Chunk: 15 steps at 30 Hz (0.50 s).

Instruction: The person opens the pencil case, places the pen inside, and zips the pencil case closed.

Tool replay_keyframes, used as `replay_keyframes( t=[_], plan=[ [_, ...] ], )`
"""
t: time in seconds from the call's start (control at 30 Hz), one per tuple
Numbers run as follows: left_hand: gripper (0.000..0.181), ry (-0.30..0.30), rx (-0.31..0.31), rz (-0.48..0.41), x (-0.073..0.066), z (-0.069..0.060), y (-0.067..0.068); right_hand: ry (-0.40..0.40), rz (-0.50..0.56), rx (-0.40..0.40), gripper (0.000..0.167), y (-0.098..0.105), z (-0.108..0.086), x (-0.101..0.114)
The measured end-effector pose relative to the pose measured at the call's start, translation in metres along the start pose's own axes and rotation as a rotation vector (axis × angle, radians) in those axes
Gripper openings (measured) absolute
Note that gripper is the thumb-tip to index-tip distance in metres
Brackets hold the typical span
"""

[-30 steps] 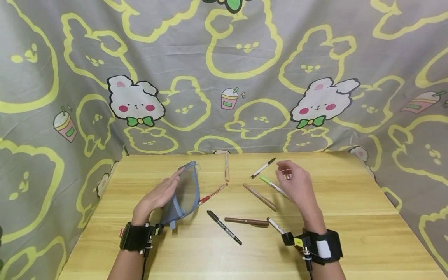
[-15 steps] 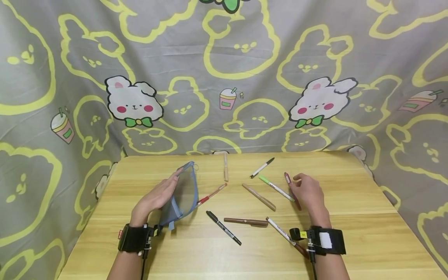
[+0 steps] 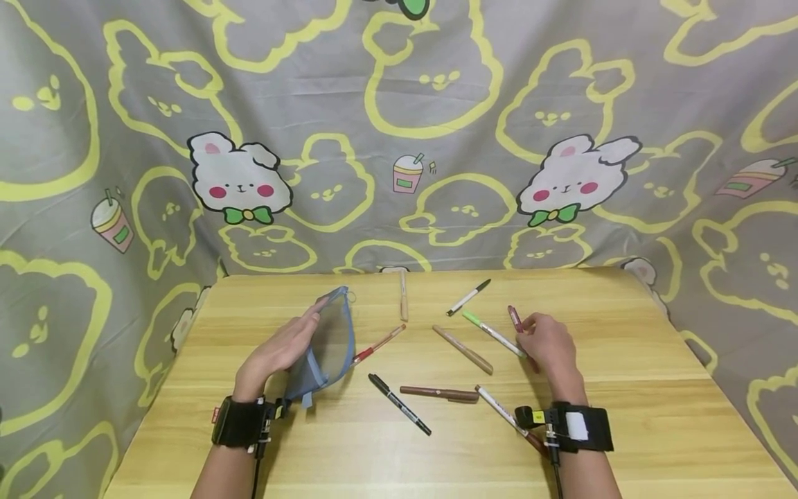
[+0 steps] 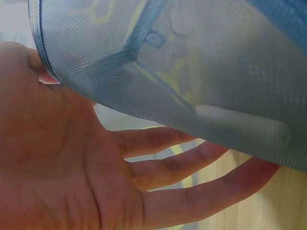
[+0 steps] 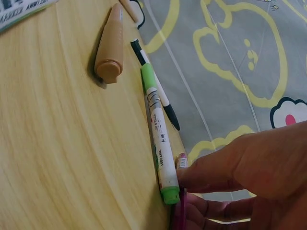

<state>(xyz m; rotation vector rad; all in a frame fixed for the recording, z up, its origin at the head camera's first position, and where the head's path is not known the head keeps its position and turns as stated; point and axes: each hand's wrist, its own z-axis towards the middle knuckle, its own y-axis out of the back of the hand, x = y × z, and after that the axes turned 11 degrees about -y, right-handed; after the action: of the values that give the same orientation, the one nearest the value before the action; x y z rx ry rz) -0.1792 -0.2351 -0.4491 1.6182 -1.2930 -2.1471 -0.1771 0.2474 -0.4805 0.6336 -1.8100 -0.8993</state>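
A translucent blue mesh pouch point(image 3: 329, 339) leans on its side at the left, its mouth spread towards the pens. My left hand point(image 3: 277, 352) holds it from the outer side; in the left wrist view the fingers of that hand point(image 4: 72, 153) pass beneath the mesh point(image 4: 168, 91), and a pale cylindrical shape shows through it. Over on the right, my right hand point(image 3: 550, 350) pinches a dark red pen point(image 3: 514, 317) that lies against the table. The right wrist view has the thumb of the hand point(image 5: 249, 167) against this pen point(image 5: 182, 160), beside a green-capped white pen point(image 5: 163, 143).
Between the hands lie a black marker point(image 3: 399, 404), a brown pen point(image 3: 439, 394), a tan pen point(image 3: 463, 350), a red pen point(image 3: 379, 345) and several others. A white-and-brown pen point(image 3: 499, 407) reaches under the right wrist camera. A patterned curtain point(image 3: 461, 229) borders the table.
My right hand has moved right and slightly down from above the green-capped pen, and has taken hold of the dark red pen. My left hand and the pouch have barely moved.
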Motion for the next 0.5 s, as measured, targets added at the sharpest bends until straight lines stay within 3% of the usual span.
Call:
replay_keyframes(
  t=[0.27,0.5],
  plan=[
    [0.058,0.010,0.004,-0.015,0.0004,0.0010,-0.0001,-0.014,0.015,-0.031,0.025,0.0009,0.0007,-0.0013],
    [0.056,-0.009,0.003,0.012,0.0016,0.0006,-0.0011,0.048,0.054,-0.067,0.032,0.0062,-0.0046,0.0059]
  ],
)
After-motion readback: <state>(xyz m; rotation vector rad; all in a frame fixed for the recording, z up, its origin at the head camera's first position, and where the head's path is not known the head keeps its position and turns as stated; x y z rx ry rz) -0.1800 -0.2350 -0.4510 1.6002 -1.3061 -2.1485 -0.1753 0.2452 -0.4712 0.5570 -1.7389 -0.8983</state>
